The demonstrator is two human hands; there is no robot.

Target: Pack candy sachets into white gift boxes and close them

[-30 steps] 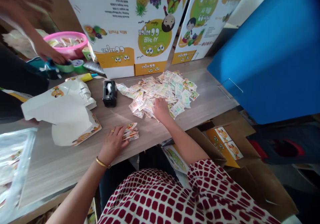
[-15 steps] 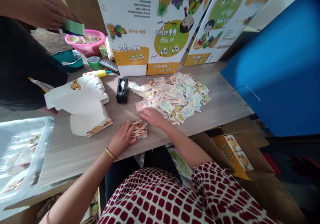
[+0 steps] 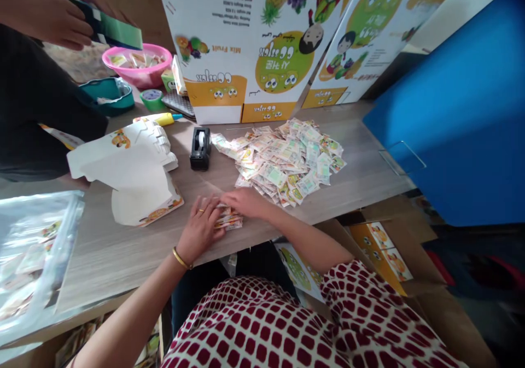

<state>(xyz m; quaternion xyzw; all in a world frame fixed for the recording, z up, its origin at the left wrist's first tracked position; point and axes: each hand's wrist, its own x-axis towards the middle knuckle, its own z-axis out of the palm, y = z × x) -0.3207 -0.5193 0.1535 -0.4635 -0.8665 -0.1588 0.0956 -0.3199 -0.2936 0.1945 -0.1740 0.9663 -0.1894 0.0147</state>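
Observation:
A short row of small printed packets (image 3: 232, 221) lies near the table's front edge. My left hand (image 3: 199, 225), with a ring and a bangle, curls its fingers over the left side of these packets and holds them together. From the right, my right hand (image 3: 245, 203) reaches to the top of the row, its fingers closed on a packet that is mostly hidden under them. Just beyond, a loose heap of similar packets (image 3: 287, 157) spreads over the table. A black tape dispenser (image 3: 200, 148) stands to the left of the heap.
An unfolded white carton (image 3: 137, 185) lies on the left. Tall printed boxes (image 3: 221, 97) line the back, and a blue panel (image 3: 447, 116) rises at right. Another person's hand (image 3: 68, 26) holds a green-and-dark object above a pink bowl (image 3: 141, 72). A plastic bag of packets (image 3: 35, 258) sits left.
My right hand has drawn back from the heap's near edge to the row, and the packet under its fingers there has left that spot. The other person's green-and-dark object has shifted slightly.

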